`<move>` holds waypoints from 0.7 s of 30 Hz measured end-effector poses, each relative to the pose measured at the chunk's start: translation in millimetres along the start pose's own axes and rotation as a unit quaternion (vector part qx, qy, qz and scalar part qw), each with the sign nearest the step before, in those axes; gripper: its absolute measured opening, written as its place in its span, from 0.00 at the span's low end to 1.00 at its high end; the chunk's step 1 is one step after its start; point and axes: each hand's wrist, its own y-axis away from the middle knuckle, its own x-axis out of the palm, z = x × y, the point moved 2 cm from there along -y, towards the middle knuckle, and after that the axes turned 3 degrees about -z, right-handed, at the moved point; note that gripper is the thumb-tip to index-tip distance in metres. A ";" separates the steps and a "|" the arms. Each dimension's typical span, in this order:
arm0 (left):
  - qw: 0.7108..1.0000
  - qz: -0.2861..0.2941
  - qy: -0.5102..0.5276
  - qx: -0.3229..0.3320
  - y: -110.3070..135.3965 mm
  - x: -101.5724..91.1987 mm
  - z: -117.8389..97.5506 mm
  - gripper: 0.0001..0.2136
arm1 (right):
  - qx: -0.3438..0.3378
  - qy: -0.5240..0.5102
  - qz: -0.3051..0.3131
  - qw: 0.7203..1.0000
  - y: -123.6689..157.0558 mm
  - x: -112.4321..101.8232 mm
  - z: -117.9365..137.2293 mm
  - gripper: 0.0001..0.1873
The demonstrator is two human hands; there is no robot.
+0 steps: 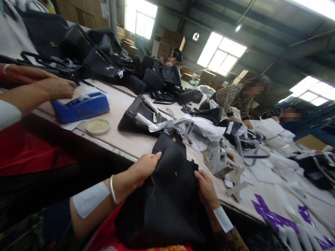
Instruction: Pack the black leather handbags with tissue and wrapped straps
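A black handbag (170, 195) rests upright against my lap at the table's edge, its top flap leaning onto the table. My left hand (142, 170) is closed on the bag's upper left edge, thumb on the outside. On the opposite edge, my right hand (205, 186) pinches the black material between thumb and fingers. A small gold fitting shows on the bag's front and another on the flap. Just beyond lies a second black handbag (133, 116) with white wrapping on its handles.
To the left, a co-worker's hands (56, 87) are by a blue tape dispenser (83, 108). A round dish (97, 126) sits near the table edge. Black bags (102, 66) are heaped behind. On the right are a grey tape dispenser (218, 158), white wrapping and a person in a leopard-print top (230, 97).
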 end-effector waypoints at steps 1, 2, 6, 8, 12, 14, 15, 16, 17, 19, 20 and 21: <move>1.000 0.002 -0.023 0.008 0.1 2.6 -0.3 0.22 | -0.004 0.020 -0.006 1.000 0.9 0.4 1.3 0.20; 0.999 0.000 -0.044 0.015 0.1 4.7 0.0 0.23 | -0.013 0.048 -0.016 0.999 2.1 0.9 3.5 0.21; 0.990 -0.022 -0.125 0.065 -3.2 7.9 1.2 0.20 | -0.081 0.204 -0.069 0.973 6.4 4.5 17.2 0.23; 0.978 -0.032 -0.166 0.120 -7.2 6.9 -0.5 0.20 | -0.107 0.258 -0.082 0.957 7.0 7.4 22.4 0.23; 0.947 0.039 -0.215 0.235 -16.1 3.1 -7.0 0.30 | -0.116 0.316 -0.101 0.936 8.4 13.0 22.9 0.24; 0.930 0.114 -0.226 0.266 -18.9 1.8 -10.9 0.28 | -0.120 0.332 -0.118 0.928 10.5 15.7 21.4 0.23; 0.920 0.146 -0.234 0.278 -19.7 1.4 -13.2 0.25 | -0.129 0.340 -0.127 0.923 11.8 17.0 21.4 0.22; 0.910 0.167 -0.245 0.290 -20.2 1.0 -15.9 0.22 | -0.142 0.350 -0.133 0.917 13.1 18.1 22.2 0.22; 0.902 0.175 -0.256 0.301 -20.9 0.5 -18.8 0.20 | -0.159 0.363 -0.136 0.908 14.2 18.9 23.7 0.21; 0.893 0.174 -0.270 0.315 -23.5 -1.2 -24.7 0.16 | -0.194 0.396 -0.132 0.888 15.2 19.0 28.9 0.20; 0.895 0.176 -0.268 0.311 -26.1 -2.6 -26.9 0.15 | -0.209 0.413 -0.127 0.877 14.7 18.1 32.0 0.19; 0.900 0.181 -0.260 0.300 -29.8 -4.8 -28.3 0.15 | -0.221 0.428 -0.122 0.868 13.4 16.5 35.1 0.19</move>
